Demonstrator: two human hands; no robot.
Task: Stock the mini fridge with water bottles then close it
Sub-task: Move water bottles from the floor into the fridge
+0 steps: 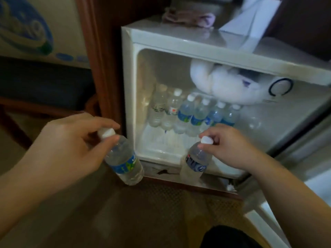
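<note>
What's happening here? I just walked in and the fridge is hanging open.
A person is stocking the mini fridge with water. The left hand grips one bottle by its white cap, and the right hand grips another bottle the same way, both just outside the opening. A row of bottles already stands at the back, under a frosted lump. The front of the fridge floor is bare and the door is open.

Bottles [195,111] in fridge [130,90] (back row)
</note>
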